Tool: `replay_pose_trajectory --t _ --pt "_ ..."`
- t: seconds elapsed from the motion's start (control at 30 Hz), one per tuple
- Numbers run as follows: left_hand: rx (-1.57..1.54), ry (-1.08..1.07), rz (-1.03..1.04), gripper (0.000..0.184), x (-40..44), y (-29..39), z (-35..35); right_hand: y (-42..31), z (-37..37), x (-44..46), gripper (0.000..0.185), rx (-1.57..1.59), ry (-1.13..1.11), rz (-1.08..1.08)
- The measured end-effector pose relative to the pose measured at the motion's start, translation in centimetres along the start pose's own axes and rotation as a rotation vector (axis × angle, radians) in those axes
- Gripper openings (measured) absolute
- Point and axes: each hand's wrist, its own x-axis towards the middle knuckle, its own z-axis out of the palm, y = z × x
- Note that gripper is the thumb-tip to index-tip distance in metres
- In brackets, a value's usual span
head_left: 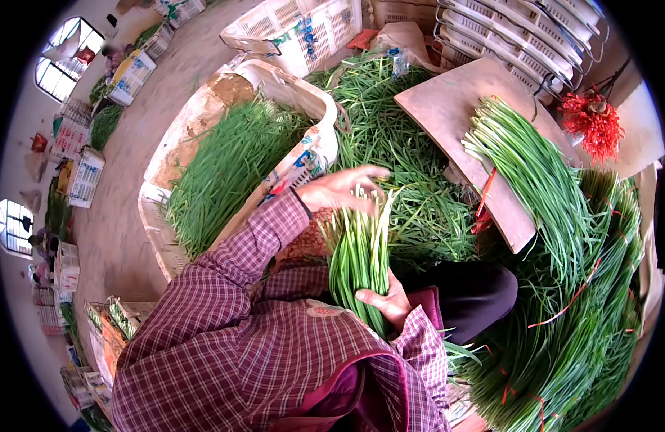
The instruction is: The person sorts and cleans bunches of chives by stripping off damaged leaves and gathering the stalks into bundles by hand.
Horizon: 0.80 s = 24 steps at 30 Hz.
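Observation:
Upright in front of my chest stands a bunch of chives (357, 252), pale stem ends up and green leaves down. My right hand (391, 301) is wrapped round its lower part, thumb across the front. Over the pale ends reaches my left hand (339, 191), its fingers apart and slightly blurred. Some of those fingers pass behind or among the stem tips; whether they touch them I cannot tell. Loose green leaves (426, 223) lie heaped just beyond both hands.
A white crate (325, 119) of loose chives stands at left. On the right, another bunch (527, 158) lies on a tilted board (437, 97), above a pile of tied chives (563, 345). Red ties (591, 126) hang near stacked white baskets (498, 36). My bent knee (483, 295) is close by.

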Motion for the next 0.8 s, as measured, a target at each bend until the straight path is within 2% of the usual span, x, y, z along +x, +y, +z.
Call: replay_pose_trajectory --t 0.03,0.1,0.13,0.17,0.27,0.33,0.37,0.43,0.47,0.5,0.57,0.6,0.63,0.7,0.73,0.8 --pt "0.269 0.02 0.171 0.055 0.5 -0.4 1.0 0.0 0.0 0.0 0.073 0.001 -0.001 -0.001" --pt "0.162 0.005 -0.182 0.046 1.0 0.7 1.1 0.0 -0.1 -0.2 0.072 0.014 0.021 0.066" --pt "-0.013 0.062 -0.097 0.035 1.1 0.4 1.3 0.0 -0.2 -0.3 0.072 0.016 0.027 0.064" --pt "-0.155 0.013 -0.074 0.026 1.3 -1.2 1.0 0.0 -0.2 -0.2 0.072 0.014 0.032 0.049" --pt "-0.147 0.09 -0.022 0.017 1.2 -2.0 0.6 -0.1 -0.1 -0.1 0.073 0.021 0.03 0.02" --pt "-0.306 0.502 -0.13 0.013 1.5 -2.6 -0.2 0.0 0.0 -0.2 0.074 0.013 0.024 -0.001" --pt "-0.403 0.562 -0.102 0.019 1.3 -3.6 -1.5 0.0 -0.1 -0.2 0.074 0.003 0.016 -0.022" --pt "-0.374 0.367 -0.027 0.039 0.9 -2.3 -2.9 -0.1 -0.2 -0.2 0.074 0.016 0.019 -0.001" --pt "-0.187 0.316 -0.098 0.05 0.8 0.1 -2.3 -0.1 -0.2 -0.2 0.074 0.029 0.017 0.027" --pt "-0.076 0.206 -0.172 0.051 1.0 1.6 -2.1 -0.2 -0.1 -0.2 0.074 0.028 0.011 0.027" --pt "0.227 -0.011 -0.177 0.053 1.0 2.0 -0.9 -0.4 0.0 -0.2 0.074 0.02 0.017 0.028" --pt "0.416 -0.076 -0.038 0.05 1.7 0.8 -0.4 -0.4 0.1 -0.3 0.073 0.013 0.021 -0.005" --pt "0.142 -0.2 -0.073 0.037 2.0 0.4 -0.2 -0.5 0.2 -0.3 0.073 0.013 0.023 -0.007" --pt "0.153 -0.104 -0.045 0.025 2.1 0.7 0.5 -0.7 0.3 -0.5 0.072 0.032 0.042 0.012" --pt "0.152 -0.111 -0.046 0.025 2.2 0.3 0.7 -0.5 0.1 -0.4 0.071 0.05 0.038 0.027" --pt "-0.014 0.171 -0.01 0.016 2.3 -1.5 0.7 -0.4 0.2 -0.3 0.07 0.039 0.048 0.017"
